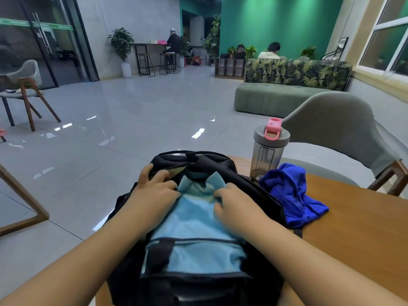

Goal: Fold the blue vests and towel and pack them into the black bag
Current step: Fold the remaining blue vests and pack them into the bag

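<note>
Black bag (198, 281): lies open on the wooden table (357, 228) right in front of you, mouth facing up.
Left hand (154, 191): yours, at the left side of the bag's opening; thumb hooked over the black rim, fingers curled and pinching the light blue cloth (194, 219).
Light blue cloth: folded, sitting inside the bag's mouth, its far end bunched up between your two hands. Whether it is a vest or the towel cannot be told.
Right hand (236, 202): yours, on the right part of that cloth, fingers bent and gripping its edge; somewhat blurred.
Dark blue garment (291, 195): crumpled, unfolded, on the table just beside the bag's right flank.
Water bottle (267, 151): clear, grey lid with pink cap, upright behind the dark blue garment.
Grey chair (337, 133): beyond the table, at the right.
</note>
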{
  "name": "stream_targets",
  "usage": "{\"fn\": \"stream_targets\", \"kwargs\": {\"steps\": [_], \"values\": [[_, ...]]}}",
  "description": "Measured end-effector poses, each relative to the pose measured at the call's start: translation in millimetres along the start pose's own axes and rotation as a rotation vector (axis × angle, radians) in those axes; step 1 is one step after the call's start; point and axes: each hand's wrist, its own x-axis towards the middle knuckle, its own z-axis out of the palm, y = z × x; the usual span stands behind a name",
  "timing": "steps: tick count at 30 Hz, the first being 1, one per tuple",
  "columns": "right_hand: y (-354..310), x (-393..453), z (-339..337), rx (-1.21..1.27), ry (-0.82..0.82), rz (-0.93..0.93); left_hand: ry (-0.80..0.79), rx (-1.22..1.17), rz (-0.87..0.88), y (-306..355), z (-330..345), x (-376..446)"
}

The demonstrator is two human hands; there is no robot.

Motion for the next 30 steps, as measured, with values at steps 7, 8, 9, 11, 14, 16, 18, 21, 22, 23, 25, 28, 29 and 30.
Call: {"fn": "stream_targets", "kwargs": {"steps": [7,8,9,11,14,16,18,21,22,23,25,28,29,30], "values": [[-16.1,24.8,5.6,-0.137,-0.042,-0.019,-0.193,0.198,-0.08,-10.5,5.9,24.9],[-15.5,26.8,9.5,-0.165,-0.083,-0.001,-0.238,0.244,-0.091,-9.2,4.7,25.4],[-14.4,28.1,12.7,-0.179,-0.119,0.023,-0.28,0.282,-0.098,-8.0,3.8,25.4],[-11.9,30.3,16.2,-0.189,-0.157,0.057,-0.319,0.301,-0.148,-10.4,6.4,26.0],[-9.1,30.4,15.7,-0.256,-0.171,0.064,-0.401,0.318,-0.187,-11.1,1.8,27.2],[-10.9,25.9,13.5,-0.339,-0.184,0.074,-0.434,0.314,-0.186,-7.8,-4.8,26.5],[-14.8,17.8,10.0,-0.422,-0.178,0.069,-0.45,0.315,-0.187,-1.6,-13.1,25.5],[-23.6,4.9,3.5,-0.432,-0.116,-0.003,-0.405,0.251,-0.192,12.0,-29.7,24.4],[-25.9,0.6,2.6,-0.401,-0.087,-0.041,-0.377,0.21,-0.179,17.0,-33.5,24.0],[-27.8,-3.4,3.4,-0.368,-0.06,-0.084,-0.346,0.15,-0.155,22.4,-34.9,22.5],[-26.8,-7.9,9.2,-0.322,-0.051,-0.173,-0.327,-0.042,-0.1,33.4,-29.3,17.7],[-17.1,-12.1,26.7,-0.277,-0.221,-0.185,-0.559,-0.282,-0.115,45.0,-6.7,3.6],[-12.9,-13.1,31.9,-0.276,-0.288,-0.16,-0.647,-0.304,-0.142,46.9,1.0,-1.5],[-9.0,-13.9,36.0,-0.276,-0.34,-0.134,-0.706,-0.308,-0.16,48.1,7.7,-5.3]]}}
